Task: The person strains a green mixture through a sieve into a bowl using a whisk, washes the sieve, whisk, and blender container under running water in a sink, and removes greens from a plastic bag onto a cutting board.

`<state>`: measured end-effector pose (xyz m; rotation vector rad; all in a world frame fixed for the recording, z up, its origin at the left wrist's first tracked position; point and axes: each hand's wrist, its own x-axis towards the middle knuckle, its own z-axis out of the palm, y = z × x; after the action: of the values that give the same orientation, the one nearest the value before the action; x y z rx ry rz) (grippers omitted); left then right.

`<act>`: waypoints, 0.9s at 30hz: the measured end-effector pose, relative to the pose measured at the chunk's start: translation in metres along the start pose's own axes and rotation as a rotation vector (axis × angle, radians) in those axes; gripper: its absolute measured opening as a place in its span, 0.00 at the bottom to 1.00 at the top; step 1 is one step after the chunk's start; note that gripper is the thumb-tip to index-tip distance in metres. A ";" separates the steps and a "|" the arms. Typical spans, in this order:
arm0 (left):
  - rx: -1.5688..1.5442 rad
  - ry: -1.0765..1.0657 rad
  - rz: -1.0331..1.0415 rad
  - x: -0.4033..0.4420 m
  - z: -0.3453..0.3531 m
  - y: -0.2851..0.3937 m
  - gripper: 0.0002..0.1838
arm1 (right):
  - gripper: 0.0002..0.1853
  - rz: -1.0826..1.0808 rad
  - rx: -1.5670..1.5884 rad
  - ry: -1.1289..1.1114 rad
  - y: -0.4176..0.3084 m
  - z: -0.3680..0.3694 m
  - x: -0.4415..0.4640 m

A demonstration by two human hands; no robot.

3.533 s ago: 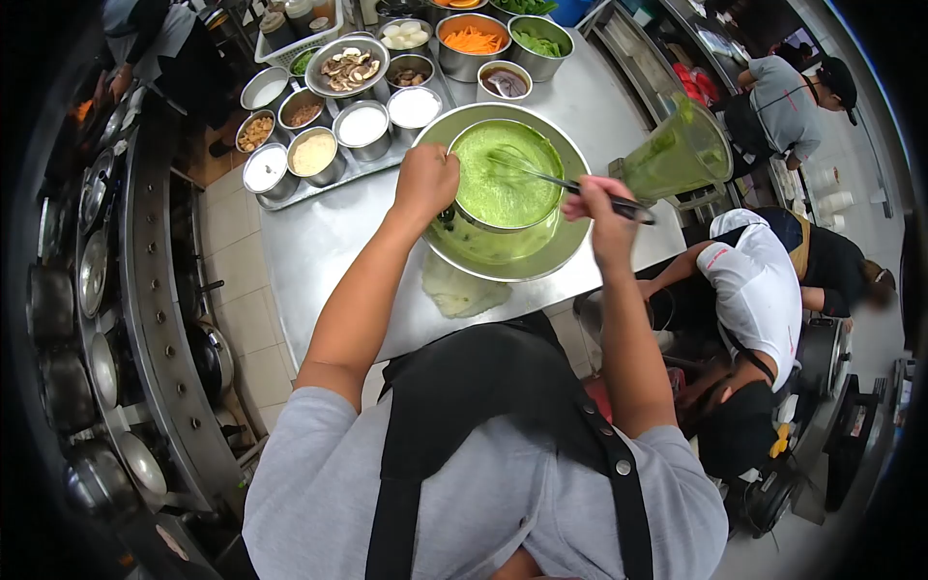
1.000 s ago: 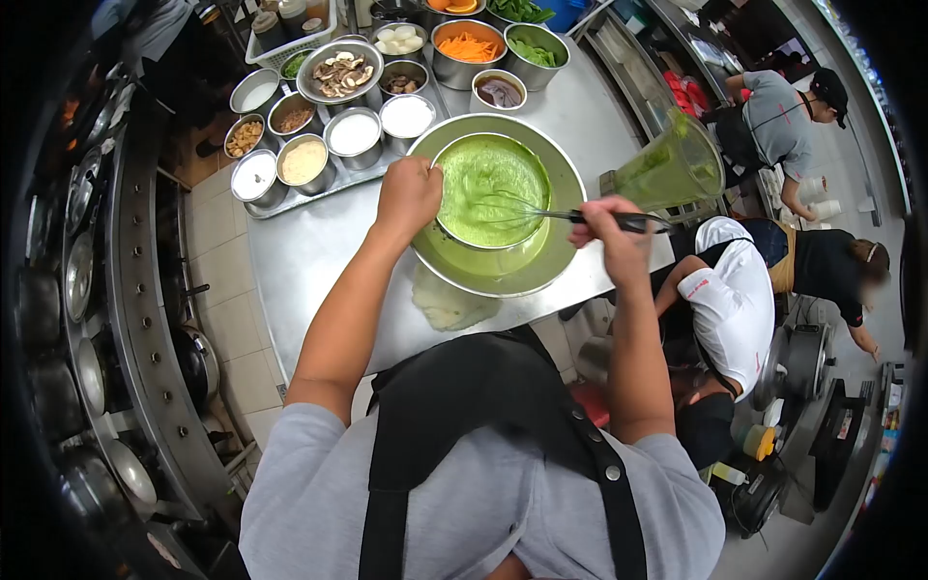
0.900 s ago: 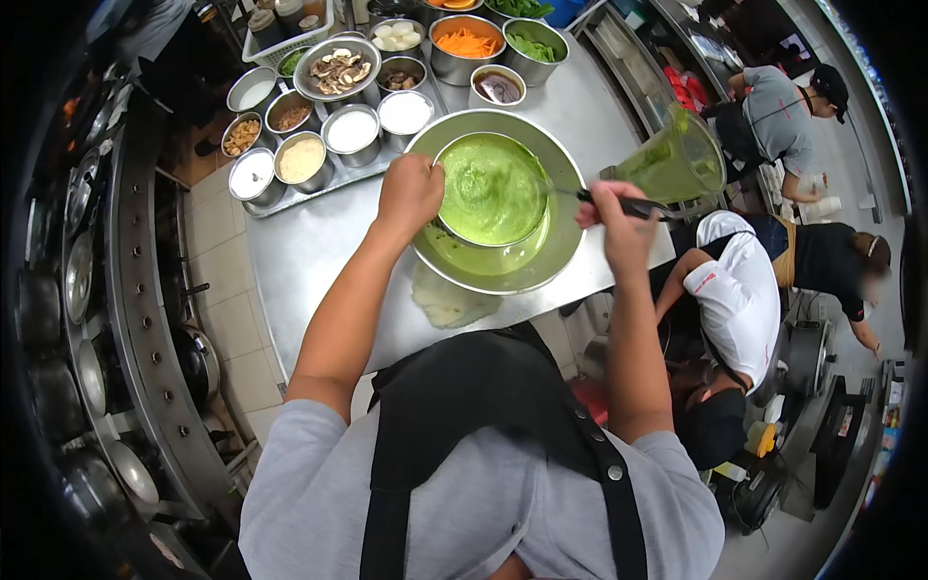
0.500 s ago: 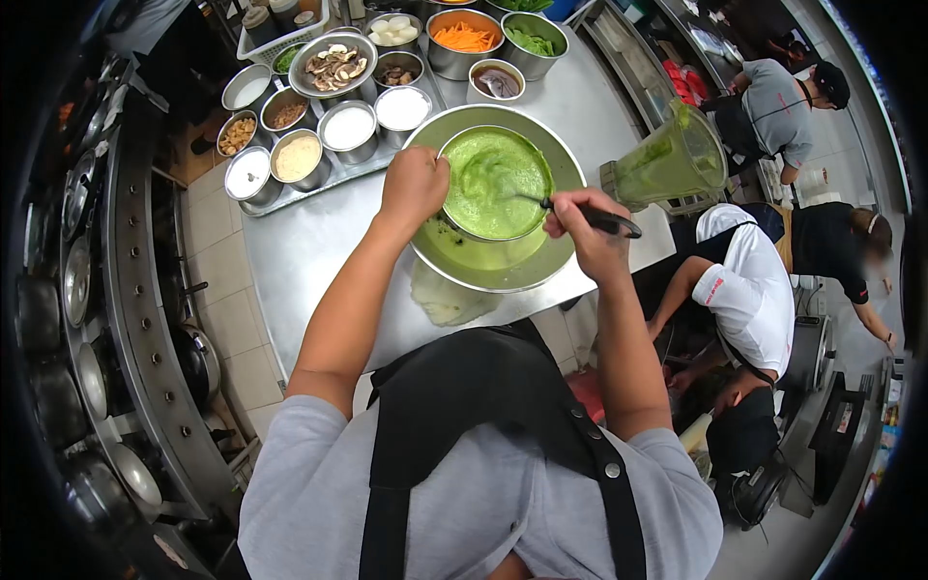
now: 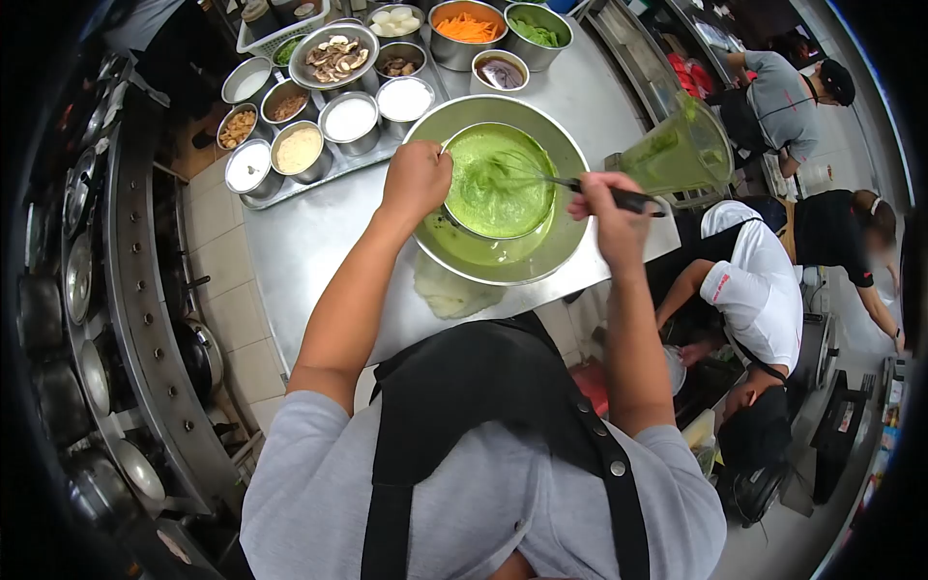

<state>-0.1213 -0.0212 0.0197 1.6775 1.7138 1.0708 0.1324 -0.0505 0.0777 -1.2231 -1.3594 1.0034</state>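
My left hand (image 5: 418, 180) is closed at the left edge of a round, thin-rimmed strainer (image 5: 553, 205), its handle hidden in the fist. Thick green puree (image 5: 483, 198) fills the strainer, which sits within a large metal bowl (image 5: 568, 155). More green liquid (image 5: 498, 253) lies in the bowl below. In my right hand (image 5: 611, 215) is the black handle of a whisk (image 5: 572, 183); its wires dip into the puree. A damp whitish cloth (image 5: 454, 293) lies by the bowl's near side.
A blender jug (image 5: 677, 150) coated in green stands right of the bowl. Behind are a cup of dark liquid (image 5: 500, 72), a pot of carrot strips (image 5: 466, 27) and a tray (image 5: 290, 191) with several ingredient tins. Co-workers (image 5: 759, 271) are at the right; a stove (image 5: 145, 319) is left.
My right hand has moved right and slightly up with the whisk, whose wires now show more in the puree. My left hand keeps its hold at the strainer's edge.
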 end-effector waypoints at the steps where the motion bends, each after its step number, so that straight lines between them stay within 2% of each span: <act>1: -0.004 0.023 0.018 0.002 0.002 0.002 0.13 | 0.09 -0.061 0.016 -0.081 0.001 0.007 0.001; 2: -0.011 0.026 0.012 0.002 0.002 0.002 0.13 | 0.09 -0.050 -0.083 -0.165 -0.006 0.005 -0.005; 3: -0.017 0.029 0.004 0.000 0.001 -0.002 0.14 | 0.09 0.023 0.002 -0.166 -0.004 -0.001 -0.010; 5: -0.033 0.034 -0.004 -0.001 -0.004 -0.005 0.14 | 0.10 0.108 0.037 -0.072 -0.007 -0.020 -0.009; 7: -0.059 0.021 0.000 -0.004 -0.006 -0.003 0.15 | 0.09 0.106 0.014 0.121 -0.013 -0.016 -0.002; 9: -0.035 0.014 0.001 -0.005 -0.002 0.002 0.13 | 0.08 -0.013 0.058 0.032 -0.001 0.003 0.003; 10: -0.021 0.018 0.005 -0.003 -0.001 0.005 0.13 | 0.08 -0.093 -0.102 -0.109 -0.002 0.005 -0.001; 11: -0.027 0.011 -0.023 -0.003 -0.003 0.006 0.13 | 0.08 -0.035 -0.035 -0.179 -0.009 0.004 -0.009; 13: -0.034 -0.001 -0.086 -0.005 -0.009 0.004 0.12 | 0.08 0.146 0.041 -0.125 -0.015 -0.014 -0.012; 15: -0.032 -0.006 -0.065 -0.003 -0.013 0.003 0.12 | 0.08 0.111 0.014 -0.006 -0.012 -0.027 -0.002; 17: -0.015 0.003 -0.033 -0.008 -0.008 0.001 0.12 | 0.08 0.003 0.023 0.070 -0.003 -0.008 0.005; 19: 0.016 0.059 0.036 -0.005 -0.002 0.003 0.12 | 0.08 -0.061 -0.037 -0.156 -0.001 0.003 -0.001; 21: -0.039 0.077 0.043 -0.006 -0.005 0.003 0.13 | 0.08 0.033 -0.008 -0.214 -0.013 -0.006 -0.009; 23: -0.120 0.033 -0.043 -0.007 -0.007 0.001 0.14 | 0.08 0.075 -0.021 -0.073 -0.016 -0.025 -0.005; 25: -0.053 0.014 -0.028 -0.006 -0.008 0.003 0.14 | 0.09 0.070 0.003 0.117 -0.010 -0.017 0.003; 27: -0.011 0.036 0.008 -0.005 -0.007 0.011 0.14 | 0.09 0.000 -0.041 -0.064 -0.004 -0.001 0.001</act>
<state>-0.1200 -0.0283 0.0322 1.6692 1.7215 1.1183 0.1325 -0.0502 0.0823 -1.2305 -1.4358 1.0270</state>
